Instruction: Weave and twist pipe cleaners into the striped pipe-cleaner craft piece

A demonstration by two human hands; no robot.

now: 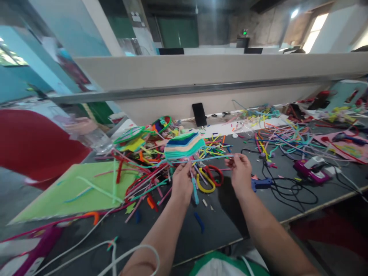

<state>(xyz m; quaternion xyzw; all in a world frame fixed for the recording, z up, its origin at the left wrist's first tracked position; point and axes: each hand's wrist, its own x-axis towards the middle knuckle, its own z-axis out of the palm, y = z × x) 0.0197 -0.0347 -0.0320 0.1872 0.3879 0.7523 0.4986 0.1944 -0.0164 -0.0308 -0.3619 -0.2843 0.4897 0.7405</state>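
Between my two hands a light-blue pipe cleaner (214, 157) is stretched nearly level above the dark table. My left hand (183, 180) is closed, pinching it at the lower edge of a striped round piece (184, 145) in teal, navy, cream and green. Whether the fingers also grip that piece is hard to see. My right hand (240, 172) pinches the other end of the pipe cleaner. Just beyond and between the hands lie scissors (207, 184) with red and yellow handles. A blue glue gun (261, 184) rests right of my right hand.
Loose pipe cleaners (276, 140) cover much of the table. At left lies a green sheet (71, 184). A phone (199, 114) leans against the back partition. Black cables and a magenta power strip (312, 170) sit at right; a white cord (94, 230) crosses the front left.
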